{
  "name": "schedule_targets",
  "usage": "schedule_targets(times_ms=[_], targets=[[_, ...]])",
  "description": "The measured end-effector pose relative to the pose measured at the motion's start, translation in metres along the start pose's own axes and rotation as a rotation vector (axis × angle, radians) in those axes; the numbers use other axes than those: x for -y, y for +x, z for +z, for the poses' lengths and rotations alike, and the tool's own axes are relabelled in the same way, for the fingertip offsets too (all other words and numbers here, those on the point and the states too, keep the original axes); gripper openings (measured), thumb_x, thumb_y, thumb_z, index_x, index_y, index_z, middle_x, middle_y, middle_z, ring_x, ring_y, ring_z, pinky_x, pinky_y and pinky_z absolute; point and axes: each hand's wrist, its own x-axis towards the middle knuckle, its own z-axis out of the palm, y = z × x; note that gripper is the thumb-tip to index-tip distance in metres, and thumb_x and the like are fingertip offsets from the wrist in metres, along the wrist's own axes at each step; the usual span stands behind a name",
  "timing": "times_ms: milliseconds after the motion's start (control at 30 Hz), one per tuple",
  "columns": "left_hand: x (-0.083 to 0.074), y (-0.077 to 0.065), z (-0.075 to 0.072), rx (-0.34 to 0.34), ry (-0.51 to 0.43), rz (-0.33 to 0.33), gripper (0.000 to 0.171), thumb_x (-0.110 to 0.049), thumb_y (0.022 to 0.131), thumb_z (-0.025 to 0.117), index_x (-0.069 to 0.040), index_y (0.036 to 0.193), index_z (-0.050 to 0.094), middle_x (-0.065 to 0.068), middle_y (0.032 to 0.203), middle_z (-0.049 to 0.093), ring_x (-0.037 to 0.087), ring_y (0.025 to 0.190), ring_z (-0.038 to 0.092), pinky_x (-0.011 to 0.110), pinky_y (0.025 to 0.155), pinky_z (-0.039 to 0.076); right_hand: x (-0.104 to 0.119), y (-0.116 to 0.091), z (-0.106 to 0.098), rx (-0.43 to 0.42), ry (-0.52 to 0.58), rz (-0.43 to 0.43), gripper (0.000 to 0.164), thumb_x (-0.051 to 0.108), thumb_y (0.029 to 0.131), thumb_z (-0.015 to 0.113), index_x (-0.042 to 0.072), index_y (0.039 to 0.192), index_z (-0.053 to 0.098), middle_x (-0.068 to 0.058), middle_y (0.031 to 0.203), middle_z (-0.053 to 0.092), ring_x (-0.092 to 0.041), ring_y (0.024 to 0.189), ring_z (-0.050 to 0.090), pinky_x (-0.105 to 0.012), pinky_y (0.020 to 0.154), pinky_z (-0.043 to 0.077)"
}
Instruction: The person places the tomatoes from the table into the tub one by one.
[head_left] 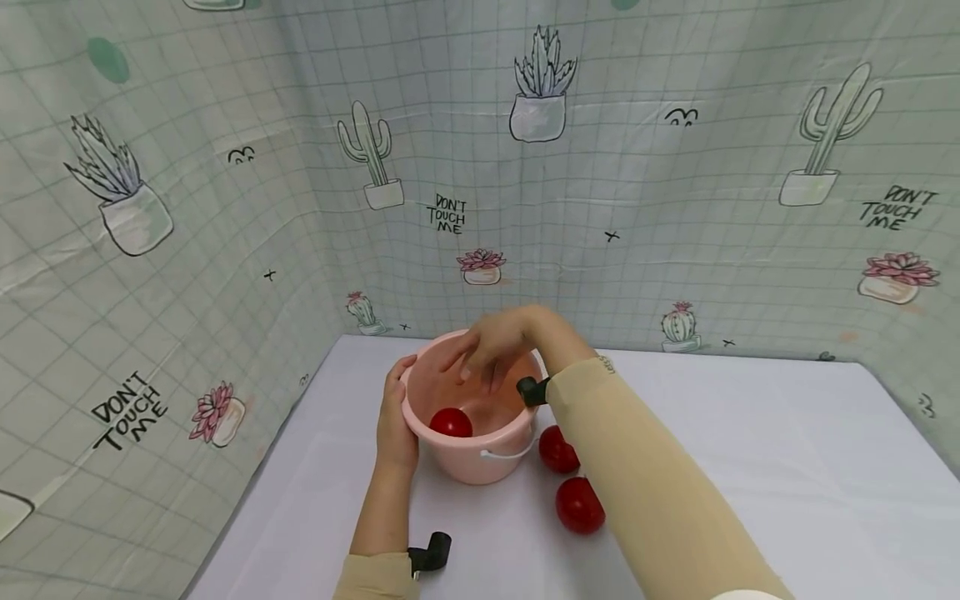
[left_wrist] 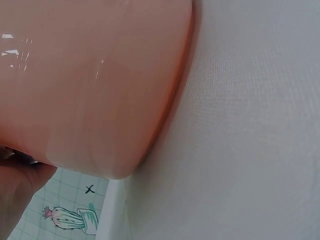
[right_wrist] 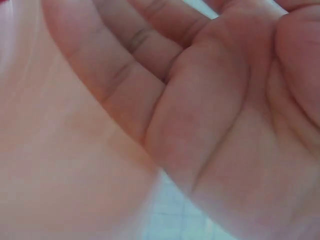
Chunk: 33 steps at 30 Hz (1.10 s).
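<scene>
A pink bucket [head_left: 480, 460] with a thin white handle stands upright on the table. My left hand [head_left: 397, 417] holds its left side, fingertips at the rim; in the left wrist view that hand's fingers [left_wrist: 22, 192] lie against the bucket wall [left_wrist: 90, 90]. One shiny red, apple-like round thing [head_left: 451, 422] lies inside on the bottom. My right hand [head_left: 495, 343] reaches over the rim into the bucket, fingers spread and pointing down. Its bare palm [right_wrist: 210, 110] shows in the right wrist view, with nothing held.
Two more red round things, one [head_left: 558, 450] beside the bucket and one [head_left: 580, 505] nearer, sit on the white tabletop [head_left: 720, 433], partly behind the right sleeve [head_left: 660, 483]. Cloth walls [head_left: 600, 192] with cactus drawings rise behind and to the left.
</scene>
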Motion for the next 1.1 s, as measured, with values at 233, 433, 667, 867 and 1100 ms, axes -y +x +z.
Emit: schedule_targets(times_ms=[233,433,667,867,1100], targets=[[0.001,-0.001,0.001,-0.007,0.002,-0.003,0.042,-0.048,0.102,0.033,-0.037,0.141,0.045,-0.014,0.146,0.047,0.010,0.137,0.041,0.043,0.114,0.038,-0.013,-0.035,-0.008,-0.069,0.000,-0.078,0.047,0.025,0.096,0.062,0.021,0.142,0.054,-0.008,0.139,0.055,-0.026,0.093,0.066,-0.036,0.085,0.058],[0.002,0.000,0.003,0.011,-0.014,0.032,0.045,-0.043,0.103,0.031,-0.030,0.143,0.044,-0.011,0.146,0.048,0.011,0.136,0.042,0.038,0.113,0.039,-0.049,-0.089,-0.009,-0.235,0.014,-0.121,0.041,0.030,0.098,0.059,0.026,0.138,0.057,-0.003,0.134,0.062,-0.029,0.095,0.066,-0.039,0.087,0.057],[0.002,0.000,-0.001,0.006,-0.036,0.048,0.043,-0.038,0.103,0.031,-0.026,0.143,0.044,-0.007,0.144,0.049,0.014,0.134,0.044,0.035,0.109,0.042,-0.117,-0.134,0.006,-0.398,0.026,-0.074,0.038,0.034,0.097,0.059,0.031,0.135,0.058,0.001,0.129,0.065,-0.031,0.093,0.067,-0.040,0.087,0.055],[0.000,0.001,-0.002,-0.007,-0.037,0.032,0.044,-0.038,0.103,0.034,-0.025,0.143,0.044,-0.010,0.142,0.050,0.013,0.133,0.045,0.030,0.106,0.045,-0.179,-0.144,0.031,-0.437,0.111,-0.016,0.045,0.029,0.097,0.059,0.030,0.141,0.052,-0.009,0.143,0.054,-0.036,0.098,0.065,-0.038,0.085,0.056],[0.001,0.001,0.005,-0.013,-0.050,0.035,0.043,-0.036,0.102,0.032,-0.024,0.141,0.047,-0.007,0.142,0.050,0.013,0.132,0.045,0.028,0.106,0.043,-0.225,-0.141,0.050,-0.450,0.192,0.005,0.059,0.032,0.095,0.063,0.026,0.150,0.042,-0.012,0.152,0.043,-0.033,0.097,0.065,-0.039,0.085,0.055]])
